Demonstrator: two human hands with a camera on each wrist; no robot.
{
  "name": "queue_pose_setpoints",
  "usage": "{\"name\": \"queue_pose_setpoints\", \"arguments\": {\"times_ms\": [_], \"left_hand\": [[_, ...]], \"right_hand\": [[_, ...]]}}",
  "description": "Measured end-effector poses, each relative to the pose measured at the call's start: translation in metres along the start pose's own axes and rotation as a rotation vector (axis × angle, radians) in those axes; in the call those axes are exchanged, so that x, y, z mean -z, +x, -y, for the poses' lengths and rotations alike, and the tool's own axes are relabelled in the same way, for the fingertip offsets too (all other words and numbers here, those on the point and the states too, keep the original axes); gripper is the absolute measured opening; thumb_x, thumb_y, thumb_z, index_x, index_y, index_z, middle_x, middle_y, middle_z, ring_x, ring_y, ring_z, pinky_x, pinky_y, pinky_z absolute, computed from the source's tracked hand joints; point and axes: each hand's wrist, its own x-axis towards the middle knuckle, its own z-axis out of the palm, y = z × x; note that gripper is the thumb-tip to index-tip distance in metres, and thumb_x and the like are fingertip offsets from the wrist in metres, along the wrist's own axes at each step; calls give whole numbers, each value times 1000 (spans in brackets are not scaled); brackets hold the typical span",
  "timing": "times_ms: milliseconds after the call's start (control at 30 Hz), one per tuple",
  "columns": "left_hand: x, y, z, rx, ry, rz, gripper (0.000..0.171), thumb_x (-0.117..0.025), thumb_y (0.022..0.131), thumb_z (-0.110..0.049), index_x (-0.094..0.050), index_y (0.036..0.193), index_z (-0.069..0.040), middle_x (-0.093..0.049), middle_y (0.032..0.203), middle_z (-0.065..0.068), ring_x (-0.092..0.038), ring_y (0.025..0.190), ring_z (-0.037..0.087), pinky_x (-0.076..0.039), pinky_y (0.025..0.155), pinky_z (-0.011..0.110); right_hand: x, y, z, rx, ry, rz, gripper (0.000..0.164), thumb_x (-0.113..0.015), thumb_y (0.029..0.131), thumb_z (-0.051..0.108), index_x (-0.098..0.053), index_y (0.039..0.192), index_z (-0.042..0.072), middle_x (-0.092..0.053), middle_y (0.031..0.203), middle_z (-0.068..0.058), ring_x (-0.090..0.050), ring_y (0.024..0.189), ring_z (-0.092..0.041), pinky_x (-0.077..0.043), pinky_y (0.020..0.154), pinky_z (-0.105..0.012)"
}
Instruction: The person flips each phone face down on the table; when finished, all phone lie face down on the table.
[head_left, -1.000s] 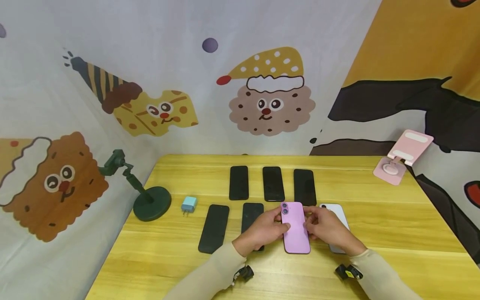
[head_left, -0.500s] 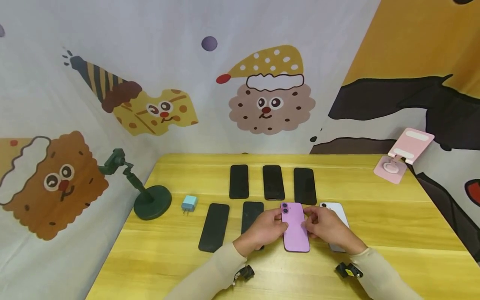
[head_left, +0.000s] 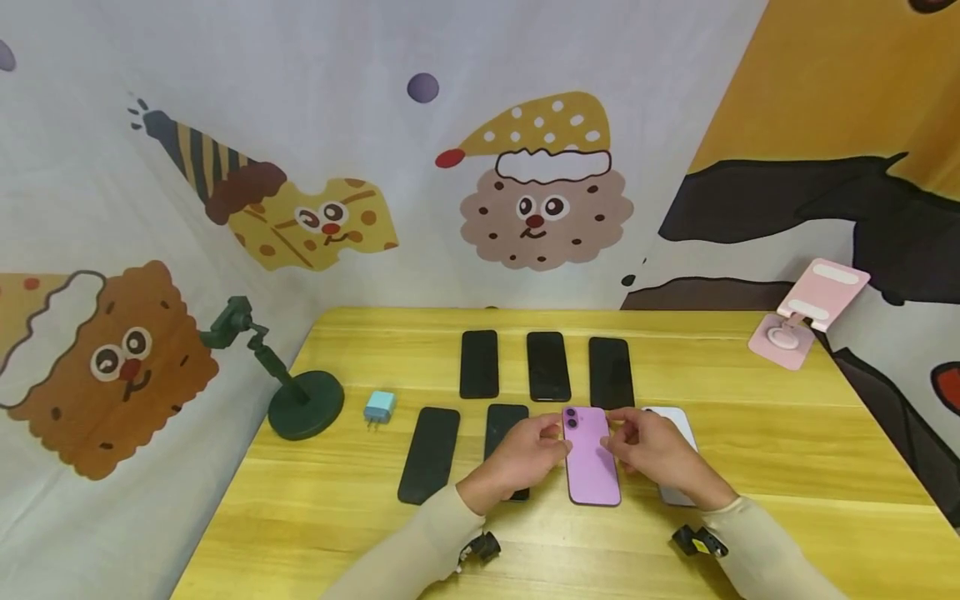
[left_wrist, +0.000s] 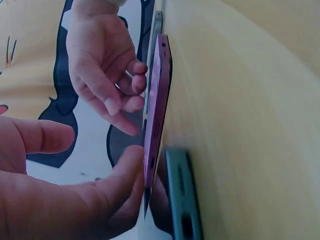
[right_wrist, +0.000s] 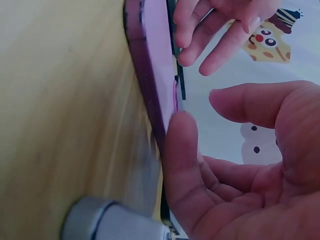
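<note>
flanking a pink phone (head_left: 592, 468), loose-fingered left hand (head_left: 523, 454) and right hand (head_left: 654, 447) touch its edges, gripping nothing.

Between my left hand (head_left: 523, 457) and right hand (head_left: 658, 450) I count one pink phone (head_left: 592, 462). Beyond my grip are three black phones (head_left: 548, 367), to its left two dark phones (head_left: 429, 454), and just to its right one white phone (head_left: 679, 423), so seven phones altogether. Farther left of my grip there is one blue plug (head_left: 380, 407), then one green stand (head_left: 311, 408); out beyond my right hand, one pink stand (head_left: 831, 285). My two sleeves (head_left: 412, 542) carry two small black devices (head_left: 699, 542). Past everything, the cloth (head_left: 300, 50) shows three printed faces (head_left: 543, 217).
</note>
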Motion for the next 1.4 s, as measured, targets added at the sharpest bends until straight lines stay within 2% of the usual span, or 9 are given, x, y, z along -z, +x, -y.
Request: {"name": "queue_pose_setpoints", "arguments": {"times_ms": [133,300,400,667,767,900,1100,1400], "left_hand": [[13,-5,4,-7,-15,-15,53,-66,105,-20,-53,154,-3,-62,144,16,-63,131,30,-59,100,41],[27,-10,11,-32,-100,-31,50,-64,106,-15,-53,152,0,-62,131,14,-66,114,21,-61,92,41],[36,-14,14,-36,-114,-47,49,-64,106,-14,-53,151,1,-62,128,14,-67,109,19,-61,92,40],[58,-25,20,-30,-92,-104,49,-65,106,-17,-54,151,0,-60,140,22,-66,121,27,-61,94,40],[65,-29,22,-25,-68,-127,50,-64,106,-18,-53,152,1,-60,142,23,-64,125,31,-60,98,43],[72,-32,27,-15,-23,-161,50,-64,107,-20,-54,151,1,-60,142,22,-61,130,35,-57,105,46],[79,-34,33,-10,7,-198,48,-64,106,-19,-56,149,2,-61,141,23,-61,131,37,-56,105,47],[81,-38,36,0,5,-173,53,-66,105,-20,-53,150,4,-58,147,26,-58,136,41,-55,108,51]], "right_hand": [[-4,2,5,27,-13,-33,51,-77,97,25,-64,138,-4,-70,87,-2,-63,67,-14,-48,54,-25],[-13,7,13,69,0,-60,44,-77,98,26,-67,134,2,-71,92,-2,-64,73,-14,-53,59,-26],[-19,11,18,90,34,-68,41,-76,98,25,-68,133,4,-73,94,-3,-65,74,-15,-54,60,-28],[-34,23,31,148,80,-84,37,-76,99,20,-69,131,3,-75,94,-2,-67,73,-13,-54,58,-27],[-40,28,36,159,104,-54,40,-74,99,21,-67,134,1,-75,95,-3,-68,74,-14,-53,58,-27],[-51,34,43,123,168,-4,43,-73,101,21,-65,138,1,-74,95,-7,-70,74,-19,-56,61,-27],[-67,40,50,108,255,32,45,-72,100,16,-61,140,-4,-75,100,-10,-73,78,-21,-61,65,-30],[-78,37,56,90,354,59,51,-73,100,16,-56,142,-7,-73,110,-15,-77,82,-24,-66,72,-36]]}}
